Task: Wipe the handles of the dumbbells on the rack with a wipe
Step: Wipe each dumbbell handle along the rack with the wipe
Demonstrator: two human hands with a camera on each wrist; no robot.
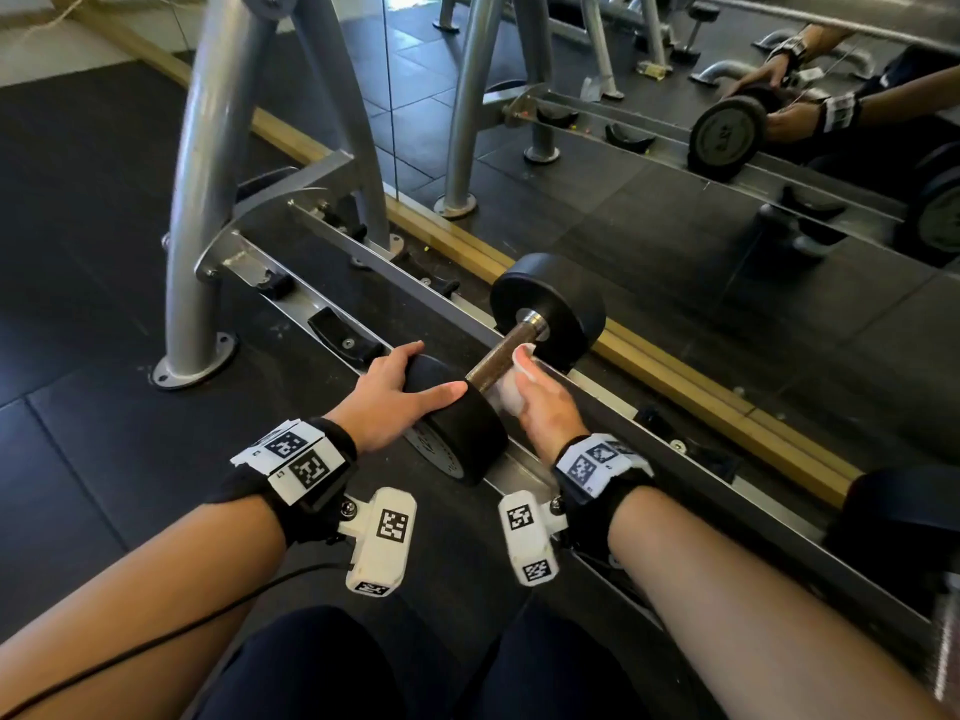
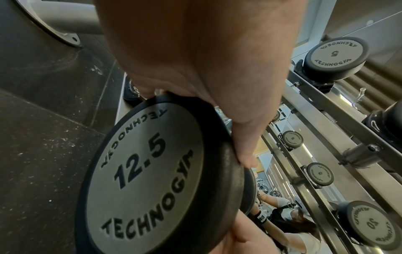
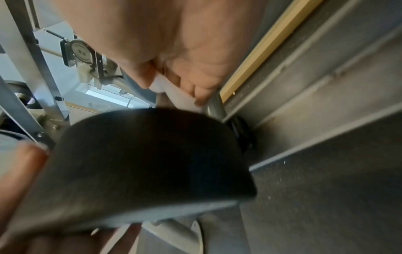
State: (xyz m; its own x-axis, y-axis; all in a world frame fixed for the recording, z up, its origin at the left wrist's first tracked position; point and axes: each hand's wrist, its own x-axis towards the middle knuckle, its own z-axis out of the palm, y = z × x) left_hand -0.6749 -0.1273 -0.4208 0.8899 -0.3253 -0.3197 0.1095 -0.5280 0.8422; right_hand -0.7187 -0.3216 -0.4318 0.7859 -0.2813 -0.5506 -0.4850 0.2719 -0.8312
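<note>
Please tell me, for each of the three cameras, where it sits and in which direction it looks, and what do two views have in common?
Head: worn on the head, looks forward and down at the dumbbell on the rack; shows both forearms, left hand on the near weight, right hand pressing the wipe to the handle.
Left wrist: under the left hand, looks along it at the 12.5 weight face.
Right wrist: under the right hand, looks at the wipe; blurred.
Shared: all show the same dumbbell.
</note>
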